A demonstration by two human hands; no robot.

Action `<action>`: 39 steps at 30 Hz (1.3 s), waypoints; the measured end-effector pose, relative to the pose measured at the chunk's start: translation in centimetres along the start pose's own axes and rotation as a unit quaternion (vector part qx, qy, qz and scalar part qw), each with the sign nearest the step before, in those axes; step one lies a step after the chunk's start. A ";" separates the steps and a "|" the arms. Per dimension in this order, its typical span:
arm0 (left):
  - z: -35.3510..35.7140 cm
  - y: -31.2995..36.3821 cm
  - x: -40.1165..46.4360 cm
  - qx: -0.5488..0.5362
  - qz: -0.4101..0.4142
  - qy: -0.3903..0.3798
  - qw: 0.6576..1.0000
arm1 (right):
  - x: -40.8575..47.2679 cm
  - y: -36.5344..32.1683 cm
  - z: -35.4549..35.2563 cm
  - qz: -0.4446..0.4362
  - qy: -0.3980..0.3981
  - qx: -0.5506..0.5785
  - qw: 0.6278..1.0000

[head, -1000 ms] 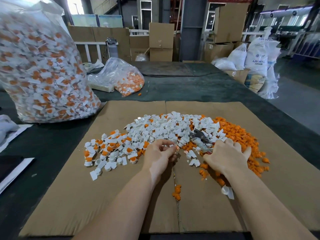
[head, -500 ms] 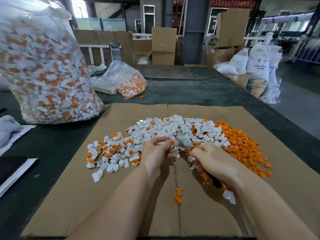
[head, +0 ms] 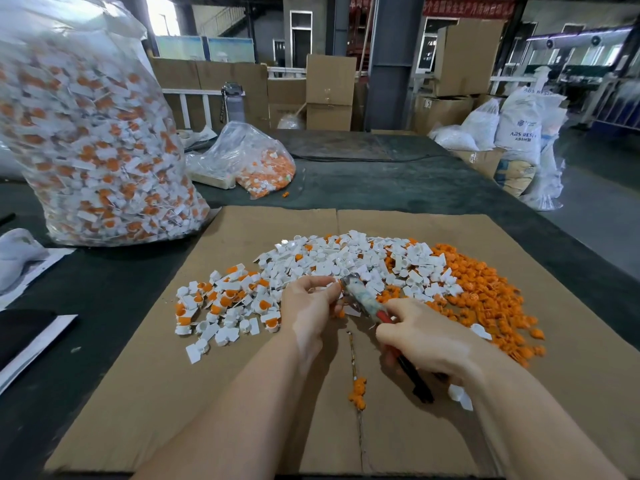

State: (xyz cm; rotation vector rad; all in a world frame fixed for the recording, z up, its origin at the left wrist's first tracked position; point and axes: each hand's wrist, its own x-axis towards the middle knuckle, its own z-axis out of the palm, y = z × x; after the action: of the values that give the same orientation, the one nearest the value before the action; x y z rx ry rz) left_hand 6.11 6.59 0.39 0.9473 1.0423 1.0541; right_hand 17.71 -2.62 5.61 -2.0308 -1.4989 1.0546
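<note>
While right hand (head: 426,337) grips pliers (head: 360,296), left hand (head: 308,308) a cap (head: 323,289), big bag (head: 93,150) and small bag (head: 249,147) hold caps (head: 268,178).

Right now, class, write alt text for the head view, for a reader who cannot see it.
The right hand grips a plier-like tool whose tip meets a small part pinched in the left hand, over a cardboard sheet. Behind lie white caps, loose orange pieces at right, and a clear bag of caps far left.

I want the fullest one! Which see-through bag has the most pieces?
The tall bag at the far left, bulging and upright; the small bag beyond the cardboard lies slumped, mostly empty.
</note>
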 end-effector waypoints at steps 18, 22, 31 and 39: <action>-0.9 -1.2 -0.3 0.019 0.015 0.002 1.000 | 1.7 2.8 0.2 -0.014 0.206 -0.116 0.972; -1.1 -1.8 -0.7 0.223 0.118 -0.028 0.967 | 3.2 4.5 -0.5 0.018 0.318 -0.268 0.909; -1.2 -1.9 -0.8 0.231 0.131 -0.039 0.963 | 4.6 6.1 -1.0 0.048 0.325 -0.374 0.867; -1.3 -1.7 -1.0 0.218 0.129 -0.062 0.965 | 3.6 3.3 4.4 -0.277 0.325 -0.178 0.887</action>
State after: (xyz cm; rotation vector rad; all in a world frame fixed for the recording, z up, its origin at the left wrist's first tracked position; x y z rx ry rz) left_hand 5.08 5.40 -1.35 1.5207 1.0875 0.9754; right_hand 16.90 -0.86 -0.75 -1.7143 -1.7776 -0.1383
